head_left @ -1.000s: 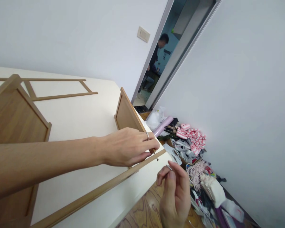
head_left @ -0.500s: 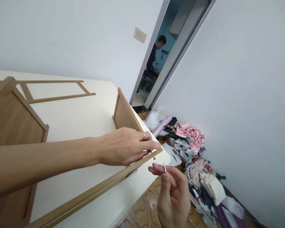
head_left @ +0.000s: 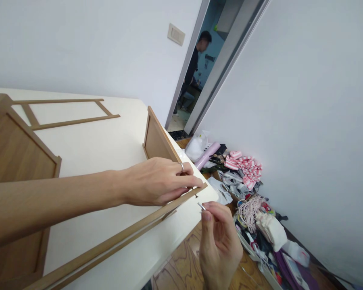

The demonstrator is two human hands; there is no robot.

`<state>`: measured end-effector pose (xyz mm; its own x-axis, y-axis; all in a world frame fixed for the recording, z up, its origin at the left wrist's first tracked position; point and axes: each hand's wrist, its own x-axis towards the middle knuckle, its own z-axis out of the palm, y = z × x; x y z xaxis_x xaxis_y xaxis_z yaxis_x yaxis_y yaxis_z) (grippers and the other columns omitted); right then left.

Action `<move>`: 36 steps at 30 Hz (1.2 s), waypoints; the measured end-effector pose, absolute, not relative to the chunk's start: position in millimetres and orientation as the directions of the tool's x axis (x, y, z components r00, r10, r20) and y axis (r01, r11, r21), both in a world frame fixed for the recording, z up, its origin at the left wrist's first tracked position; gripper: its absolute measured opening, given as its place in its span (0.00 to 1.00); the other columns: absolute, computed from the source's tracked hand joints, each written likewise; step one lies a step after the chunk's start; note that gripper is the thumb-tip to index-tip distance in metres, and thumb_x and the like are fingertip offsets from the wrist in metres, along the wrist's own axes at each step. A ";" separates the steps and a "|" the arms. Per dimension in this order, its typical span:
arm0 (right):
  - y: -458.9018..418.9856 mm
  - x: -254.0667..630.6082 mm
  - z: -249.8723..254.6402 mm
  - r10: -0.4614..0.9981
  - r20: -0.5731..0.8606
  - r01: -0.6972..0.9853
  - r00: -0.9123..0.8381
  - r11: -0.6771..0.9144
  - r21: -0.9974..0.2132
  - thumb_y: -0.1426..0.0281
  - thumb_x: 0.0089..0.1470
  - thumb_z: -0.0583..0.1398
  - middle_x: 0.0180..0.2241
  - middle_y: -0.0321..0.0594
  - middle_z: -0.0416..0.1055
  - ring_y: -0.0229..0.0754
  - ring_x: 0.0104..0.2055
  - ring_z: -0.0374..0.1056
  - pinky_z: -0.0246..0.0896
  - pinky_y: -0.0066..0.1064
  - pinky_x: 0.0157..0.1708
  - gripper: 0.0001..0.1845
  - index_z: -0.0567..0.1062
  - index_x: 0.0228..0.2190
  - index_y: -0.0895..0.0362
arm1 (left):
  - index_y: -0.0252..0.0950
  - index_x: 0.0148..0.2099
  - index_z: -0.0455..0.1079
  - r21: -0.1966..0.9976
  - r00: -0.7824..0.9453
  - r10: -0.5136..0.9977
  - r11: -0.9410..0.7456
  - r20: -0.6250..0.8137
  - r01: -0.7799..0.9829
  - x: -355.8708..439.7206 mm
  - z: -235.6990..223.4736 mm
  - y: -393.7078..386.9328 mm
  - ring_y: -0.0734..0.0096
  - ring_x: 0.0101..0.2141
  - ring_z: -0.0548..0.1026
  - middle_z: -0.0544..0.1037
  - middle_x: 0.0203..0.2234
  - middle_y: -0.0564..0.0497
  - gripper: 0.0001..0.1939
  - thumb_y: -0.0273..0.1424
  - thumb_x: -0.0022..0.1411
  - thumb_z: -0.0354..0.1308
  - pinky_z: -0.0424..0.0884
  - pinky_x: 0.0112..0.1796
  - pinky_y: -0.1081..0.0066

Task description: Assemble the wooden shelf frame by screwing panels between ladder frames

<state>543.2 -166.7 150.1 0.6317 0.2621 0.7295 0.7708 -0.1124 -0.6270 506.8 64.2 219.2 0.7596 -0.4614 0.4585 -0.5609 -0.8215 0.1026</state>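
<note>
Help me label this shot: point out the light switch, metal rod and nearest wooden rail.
Light switch (head_left: 176,34), head view: plate's middle.
Metal rod (head_left: 201,206), head view: exposed shaft.
Nearest wooden rail (head_left: 133,228), head view: upper face.

I record bright, diffuse light on the pale wall and soft shadows on the white tabletop. I find the doorway dimmer, with wide-angle stretching toward the edges.
</note>
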 end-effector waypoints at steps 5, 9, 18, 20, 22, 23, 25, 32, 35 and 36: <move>-165.6 545.7 144.1 0.226 0.729 0.760 0.646 -0.104 -0.641 0.77 0.66 0.62 0.40 0.38 0.76 0.37 0.44 0.74 0.72 0.28 0.45 0.08 0.78 0.42 0.53 | 0.43 0.62 0.70 0.091 0.756 -0.466 -0.822 0.460 -0.563 506.2 220.1 63.9 0.71 0.33 0.79 0.80 0.48 0.50 0.16 0.29 0.76 0.51 0.69 0.32 0.70; -163.4 545.9 140.0 0.211 0.733 0.762 0.647 -0.130 -0.634 0.77 0.66 0.62 0.39 0.38 0.75 0.38 0.43 0.73 0.71 0.31 0.44 0.07 0.78 0.42 0.54 | 0.43 0.62 0.70 0.095 0.758 -0.467 -0.821 0.455 -0.563 506.1 219.6 64.2 0.70 0.34 0.79 0.79 0.49 0.49 0.17 0.29 0.76 0.51 0.70 0.33 0.70; -157.2 545.5 137.1 0.187 0.827 0.846 0.531 -0.184 -0.501 0.81 0.63 0.63 0.39 0.40 0.76 0.40 0.43 0.73 0.72 0.35 0.44 0.12 0.78 0.44 0.54 | 0.44 0.63 0.69 0.109 0.770 -0.463 -0.823 0.438 -0.557 506.4 220.1 64.1 0.71 0.32 0.78 0.79 0.49 0.49 0.17 0.29 0.76 0.52 0.70 0.32 0.71; -156.8 545.1 137.1 0.174 0.850 0.863 0.497 -0.203 -0.463 0.82 0.62 0.63 0.38 0.40 0.77 0.40 0.42 0.73 0.72 0.34 0.44 0.13 0.78 0.44 0.55 | 0.44 0.64 0.69 0.113 0.771 -0.463 -0.822 0.437 -0.558 506.5 220.1 64.2 0.70 0.33 0.79 0.79 0.49 0.49 0.18 0.29 0.76 0.51 0.70 0.33 0.70; -156.4 544.9 137.1 0.161 0.858 0.866 0.487 -0.212 -0.452 0.83 0.62 0.64 0.38 0.39 0.77 0.39 0.41 0.74 0.73 0.33 0.43 0.13 0.78 0.44 0.55 | 0.45 0.64 0.69 0.124 0.778 -0.459 -0.823 0.429 -0.554 506.7 220.0 64.2 0.70 0.34 0.79 0.79 0.49 0.49 0.18 0.29 0.76 0.51 0.70 0.33 0.71; -156.2 545.0 137.1 0.157 0.858 0.865 0.489 -0.214 -0.453 0.83 0.62 0.64 0.37 0.39 0.77 0.39 0.41 0.74 0.73 0.33 0.43 0.12 0.78 0.43 0.56 | 0.45 0.64 0.69 0.129 0.781 -0.459 -0.823 0.424 -0.553 506.8 219.9 64.1 0.70 0.34 0.79 0.79 0.50 0.49 0.18 0.29 0.76 0.51 0.70 0.33 0.72; -155.8 545.4 137.2 0.156 0.854 0.860 0.496 -0.223 -0.459 0.81 0.63 0.63 0.37 0.39 0.77 0.40 0.40 0.74 0.73 0.34 0.42 0.11 0.78 0.43 0.56 | 0.45 0.64 0.69 0.135 0.782 -0.456 -0.823 0.425 -0.552 507.0 219.6 63.9 0.70 0.34 0.79 0.79 0.49 0.49 0.18 0.29 0.76 0.51 0.71 0.34 0.72; -154.8 546.4 143.0 0.197 0.892 0.889 0.407 -0.309 -0.337 0.82 0.62 0.65 0.37 0.39 0.78 0.39 0.39 0.75 0.75 0.33 0.40 0.12 0.78 0.43 0.56 | 0.43 0.63 0.69 0.136 0.767 -0.460 -0.812 0.447 -0.567 508.1 218.0 63.6 0.69 0.35 0.80 0.79 0.49 0.49 0.17 0.29 0.76 0.51 0.72 0.35 0.69; -156.3 546.3 147.4 0.230 0.910 0.896 0.344 -0.370 -0.245 0.82 0.61 0.65 0.36 0.40 0.79 0.40 0.37 0.76 0.76 0.34 0.38 0.12 0.78 0.44 0.55 | 0.44 0.63 0.69 0.152 0.768 -0.457 -0.808 0.448 -0.569 508.4 217.3 63.4 0.70 0.36 0.80 0.79 0.49 0.49 0.17 0.29 0.76 0.52 0.72 0.35 0.70; -157.0 546.2 148.9 0.241 0.912 0.898 0.333 -0.377 -0.228 0.81 0.62 0.65 0.36 0.40 0.79 0.40 0.37 0.76 0.76 0.34 0.38 0.12 0.78 0.44 0.55 | 0.44 0.63 0.69 0.160 0.770 -0.451 -0.808 0.450 -0.567 508.4 217.2 63.4 0.70 0.36 0.80 0.79 0.49 0.49 0.17 0.29 0.76 0.52 0.72 0.35 0.70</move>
<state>546.2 -157.0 148.9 0.3326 0.2411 0.9117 0.8976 -0.3774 -0.2276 508.4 63.4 217.2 0.7703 -0.4513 0.4505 -0.5668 -0.8082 0.1597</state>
